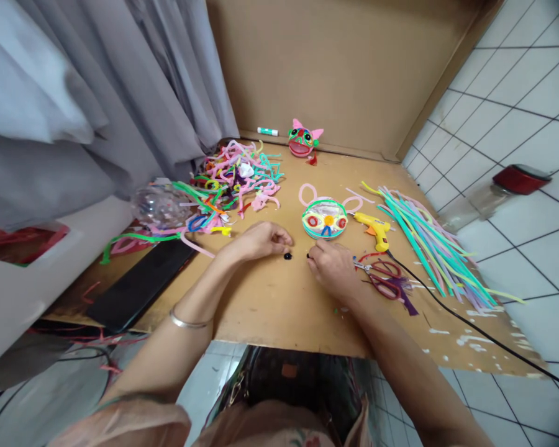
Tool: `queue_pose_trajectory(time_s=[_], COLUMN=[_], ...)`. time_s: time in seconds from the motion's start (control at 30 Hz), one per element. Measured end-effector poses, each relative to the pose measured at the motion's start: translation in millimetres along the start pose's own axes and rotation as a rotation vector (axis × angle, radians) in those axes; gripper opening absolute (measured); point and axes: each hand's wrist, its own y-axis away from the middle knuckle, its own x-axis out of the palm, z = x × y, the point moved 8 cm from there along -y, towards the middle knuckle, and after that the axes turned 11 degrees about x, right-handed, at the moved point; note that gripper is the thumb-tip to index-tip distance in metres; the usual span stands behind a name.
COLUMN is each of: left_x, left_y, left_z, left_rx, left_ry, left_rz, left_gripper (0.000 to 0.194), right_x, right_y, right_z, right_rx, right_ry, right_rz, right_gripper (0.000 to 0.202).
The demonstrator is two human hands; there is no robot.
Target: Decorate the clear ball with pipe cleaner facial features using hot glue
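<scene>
My left hand (265, 240) has its fingers curled in a pinch. A small black round piece (287, 256) is at its thumb tip, low over the table. Close by on the right, my right hand (334, 266) is closed, palm down, with another small black piece (308, 255) at its fingertips. Just beyond the right hand lies a round animal face (325, 218) made of fuzzy pipe cleaners. It has pink loop ears, red ring eyes, an orange nose and a green rim. Fingers on both hands partly hide what they grip.
Red-handled scissors (386, 278) and a yellow glue gun (375, 231) with a black cord lie right, near long pipe cleaners (428, 239). Left are a heap of pipe cleaner pieces (237, 177), a clear plastic ball (161, 205) and a black phone (142, 285). A finished pink-eared face (302, 139) stands behind.
</scene>
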Motion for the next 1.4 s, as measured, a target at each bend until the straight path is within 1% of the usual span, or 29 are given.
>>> queue_pose_trajectory(time_s=[0.07,0.13,0.2,0.27,0.33,0.4,0.47,0.53,0.6,0.67,0.73,0.8,0.87,0.93,1.0,1.07,1.2,1.3,1.4], left_x=[7.1,9.7,10.8,13.0,14.5,14.8,15.4,17.4,20.1,20.8,18.7,16.1,14.8,14.1,14.9,17.4,21.5,24.4,29.6], left_y=[0,0,0,-1,-1,-1,-1,0,-1,-3,-5,-6,-7,-7,-6,-5,-4,-5,-6], left_z=[-1,-4,-10,-15,-19,-21,-22,-21,-20,-19,-17,-16,-17,-20,-23,-24,-23,-23,-22], left_rx=[-0.013,-0.016,-0.005,0.016,0.034,0.045,0.044,0.036,0.029,0.032,0.030,0.019,0.007,0.003,-0.003,-0.020,-0.044,-0.046,-0.065], left_ry=[-0.069,-0.154,-0.210,-0.229,-0.238,-0.248,-0.246,-0.219,-0.161,-0.048,0.115,0.259,0.349,0.415,0.474,0.517,0.602,0.679,0.757], left_rz=[0.061,0.081,0.085,0.100,0.107,0.103,0.102,0.110,0.108,0.058,-0.040,-0.138,-0.204,-0.254,-0.288,-0.302,-0.328,-0.329,-0.303], left_gripper=[0.033,0.032,0.026,0.020,0.019,0.021,0.021,0.020,0.016,0.014,0.019,0.026,0.029,0.031,0.033,0.035,0.036,0.037,0.043], right_x=[1,-5,-15,-27,-38,-45,-47,-45,-41,-36,-27,-15,-3,5,10,12,15,15,10], right_y=[1,2,4,5,7,8,8,8,10,12,11,8,6,4,2,1,2,3,6], right_z=[-1,-4,-9,-17,-28,-44,-67,-95,-126,-152,-168,-177,-180,-180,-181,-184,-192,-196,-199], right_rx=[0.013,0.035,0.064,0.100,0.150,0.219,0.308,0.420,0.578,0.729,0.833,0.911,0.962,0.989,1.008,1.033,1.100,1.117,1.116], right_ry=[-0.079,-0.190,-0.320,-0.446,-0.549,-0.609,-0.620,-0.573,-0.454,-0.280,-0.113,0.017,0.087,0.103,0.094,0.076,0.001,-0.050,-0.076], right_rz=[0.040,0.004,-0.095,-0.231,-0.371,-0.483,-0.563,-0.605,-0.628,-0.585,-0.456,-0.282,-0.127,-0.038,-0.012,-0.014,-0.020,-0.067,-0.157], right_gripper=[0.014,0.020,0.026,0.029,0.029,0.030,0.030,0.026,0.024,0.027,0.036,0.048,0.059,0.066,0.069,0.068,0.060,0.057,0.057])
